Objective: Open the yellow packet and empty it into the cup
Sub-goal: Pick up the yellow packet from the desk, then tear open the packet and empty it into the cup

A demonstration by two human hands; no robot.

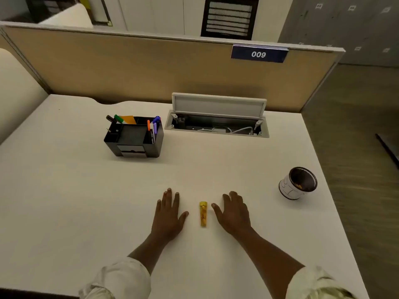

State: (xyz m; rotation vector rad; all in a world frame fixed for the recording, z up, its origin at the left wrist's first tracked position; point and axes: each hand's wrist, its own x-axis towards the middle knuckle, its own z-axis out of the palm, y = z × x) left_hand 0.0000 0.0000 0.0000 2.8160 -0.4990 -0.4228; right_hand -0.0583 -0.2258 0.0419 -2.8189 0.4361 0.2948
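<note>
Both of your hands are lying flat on the white desk (64,190), fingers spread and holding nothing: your left hand (168,214) and your right hand (234,214) are flanking the yellow packet (203,213), each just beside it without touching. The cup (298,183) is standing well beyond your right hand, up and to its right, while a black organizer (133,137) with pens is sitting far ahead of your left hand.
</note>
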